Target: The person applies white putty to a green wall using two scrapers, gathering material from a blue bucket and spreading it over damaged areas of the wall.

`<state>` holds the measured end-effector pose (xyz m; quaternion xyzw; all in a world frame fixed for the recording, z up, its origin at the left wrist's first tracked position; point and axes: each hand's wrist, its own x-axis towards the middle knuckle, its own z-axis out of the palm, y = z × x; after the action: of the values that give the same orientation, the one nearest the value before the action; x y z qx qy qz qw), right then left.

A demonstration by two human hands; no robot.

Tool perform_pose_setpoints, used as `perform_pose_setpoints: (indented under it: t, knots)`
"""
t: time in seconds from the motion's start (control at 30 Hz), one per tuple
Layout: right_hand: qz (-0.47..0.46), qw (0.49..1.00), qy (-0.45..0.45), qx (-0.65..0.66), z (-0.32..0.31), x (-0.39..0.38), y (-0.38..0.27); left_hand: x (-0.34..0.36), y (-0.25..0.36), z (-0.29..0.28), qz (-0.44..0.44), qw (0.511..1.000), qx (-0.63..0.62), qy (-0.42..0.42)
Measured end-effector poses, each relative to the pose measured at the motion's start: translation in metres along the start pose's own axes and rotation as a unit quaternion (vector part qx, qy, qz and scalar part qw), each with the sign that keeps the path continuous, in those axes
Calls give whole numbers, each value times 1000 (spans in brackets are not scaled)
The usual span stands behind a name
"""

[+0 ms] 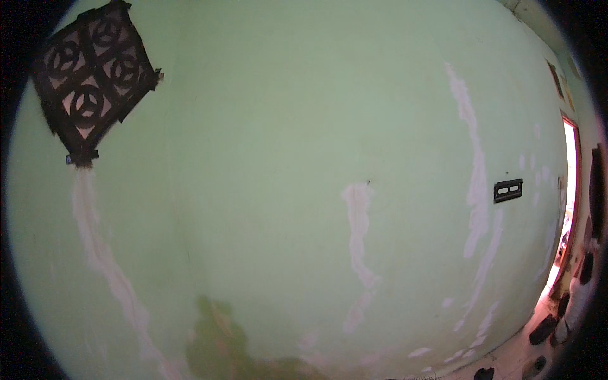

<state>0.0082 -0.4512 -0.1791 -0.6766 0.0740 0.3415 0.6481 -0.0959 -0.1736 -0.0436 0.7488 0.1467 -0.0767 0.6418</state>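
Pale green wall (272, 133) fills nearly all of my feed, bending toward the dark rim of the lens. From where I sit, neither the left hand nor the right hand shows, so I cannot tell how far open either grip is or whether it has hold of anything.

Pinkish-white streaks mark the wall, and I count four long ones. The left streak (113, 272) lies toward eight o'clock, its long axis slanting from upper left to lower right. Near the middle, toward five, the centre streak (358, 234) runs almost straight down, with a wavering lower end. Between two and three, the tall streak (477, 171) descends with a slight rightward lean before its lower end turns back left. Toward four, the lower streak (484, 272) slants down to the left. Small pale blotches are scattered around the last two, too many for me to count reliably.

At ten o'clock I see one dark-bordered vent (94, 66) with four round motifs, its lower corner pointing down at the left streak. One black bracket (508, 189) with two slots sits at three, and beyond it is one bright doorway (570, 164). Toward seven lies an olive patch (218, 342), damp or shadow, I cannot tell which.
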Motion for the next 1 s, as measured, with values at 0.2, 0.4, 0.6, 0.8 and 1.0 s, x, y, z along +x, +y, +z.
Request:
perform_pose_setpoints:
  t: [0.2, 0.4, 0.6, 0.8, 1.0]
  knots:
    - [17, 1000, -15, -13, 8, -30, 51, -58, -54, 10, -60, 998, -21, 30]
    - [11, 994, 14, -105, -32, -40, 95, -105, -82, 44, -97, 993, -41, 51]
    - [115, 980, 12, 162, -4, -71, 99, -171, -56, 25, -188, 971, -80, 122]
    - [147, 957, 19, 248, 10, -110, 156, -213, -49, 17, -228, 950, -96, 191]
    - [155, 947, 8, 280, -10, -132, 206, -229, -152, 25, -197, 966, -77, 150]
